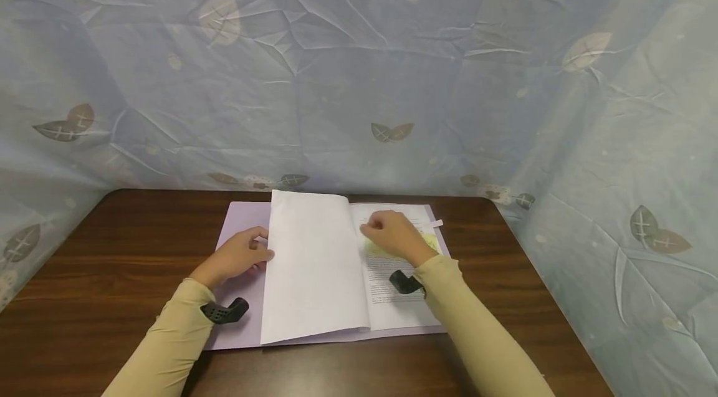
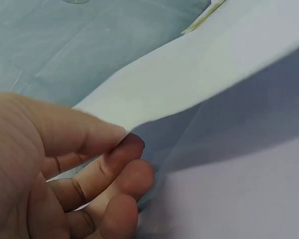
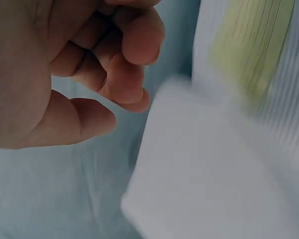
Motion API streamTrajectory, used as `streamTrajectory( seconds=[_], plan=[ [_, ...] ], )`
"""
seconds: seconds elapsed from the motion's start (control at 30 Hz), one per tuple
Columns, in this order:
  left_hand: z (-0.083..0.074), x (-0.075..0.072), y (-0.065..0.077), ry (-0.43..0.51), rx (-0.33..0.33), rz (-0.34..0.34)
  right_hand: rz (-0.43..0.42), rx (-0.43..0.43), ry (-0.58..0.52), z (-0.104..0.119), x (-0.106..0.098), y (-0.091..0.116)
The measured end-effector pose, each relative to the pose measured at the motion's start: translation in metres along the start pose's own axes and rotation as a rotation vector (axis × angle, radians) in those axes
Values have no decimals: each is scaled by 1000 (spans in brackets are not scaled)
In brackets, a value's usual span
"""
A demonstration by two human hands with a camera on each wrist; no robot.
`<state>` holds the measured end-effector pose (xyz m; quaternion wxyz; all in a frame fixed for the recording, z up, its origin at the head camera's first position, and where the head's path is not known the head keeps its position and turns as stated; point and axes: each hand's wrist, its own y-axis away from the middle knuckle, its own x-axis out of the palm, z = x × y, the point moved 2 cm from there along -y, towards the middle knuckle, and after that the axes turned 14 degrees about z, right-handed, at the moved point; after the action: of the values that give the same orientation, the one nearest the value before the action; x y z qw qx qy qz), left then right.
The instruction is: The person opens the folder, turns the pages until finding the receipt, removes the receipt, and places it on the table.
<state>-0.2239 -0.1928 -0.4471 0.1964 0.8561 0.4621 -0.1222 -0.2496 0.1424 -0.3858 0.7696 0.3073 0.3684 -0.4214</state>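
Note:
A purple folder lies spread on the table, with printed paper sheets inside. My left hand pinches the left edge of a turned sheet, blank side up, between thumb and fingertips; the left wrist view shows this sheet raised off the folder. Over the printed page on the right hovers my right hand, its fingers loosely bent. In the right wrist view that hand holds nothing, the thumb apart from the fingers. A yellow highlighted block on the page is partly hidden by the hand.
A small white tab sticks out from the right edge of the pages. The dark wooden table carries the folder. Behind and to the right hangs a pale blue curtain with leaf patterns.

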Motion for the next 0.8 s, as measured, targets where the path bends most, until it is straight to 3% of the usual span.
streamTrajectory(
  seconds=[0.17,0.3,0.47,0.8],
  plan=[
    [-1,-1,2,-21,-25,-17,-59,139,-85,-69,-14,26],
    [-1,-1,1,-53,-54,-36,-98,230,-89,-106,-20,45],
    [-4,-3,3,-128,-57,-61,-96,256,-78,-123,-24,55],
    [-11,-1,1,-363,37,-109,-71,310,-71,-134,-17,62]
  ],
)
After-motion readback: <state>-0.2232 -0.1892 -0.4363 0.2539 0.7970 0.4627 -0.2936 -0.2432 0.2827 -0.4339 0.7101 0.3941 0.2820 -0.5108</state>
